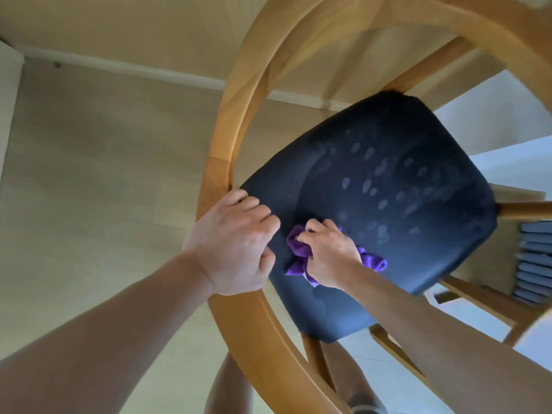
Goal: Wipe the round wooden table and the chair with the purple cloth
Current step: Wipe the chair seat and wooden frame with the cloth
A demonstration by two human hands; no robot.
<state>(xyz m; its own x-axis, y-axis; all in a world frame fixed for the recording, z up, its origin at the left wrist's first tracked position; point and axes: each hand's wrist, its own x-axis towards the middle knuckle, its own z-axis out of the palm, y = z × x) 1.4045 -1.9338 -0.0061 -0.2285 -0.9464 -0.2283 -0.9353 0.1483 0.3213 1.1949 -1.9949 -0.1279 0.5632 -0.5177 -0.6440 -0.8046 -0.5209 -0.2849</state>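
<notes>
Head view, looking steeply down onto chair (373,204). Dark padded seat ringed by curved wooden backrest rail (239,100). Left hand (233,246) curled closed over rail at seat's near-left corner, fingers wrapped on wood. Right hand (328,255) clenched around bunched purple cloth (298,249), pressed onto seat just beside left hand; cloth tails poking out both sides of fist. Pale smudges and fingerprint-like marks scattered across seat centre. Stack of blue-grey flat items (534,261) at right edge, cut off by frame, kind unclear. Beige floor (89,174) and skirting behind. Chair legs partly hidden under seat. Upper rail blurred. Round worktop not identifiable.
</notes>
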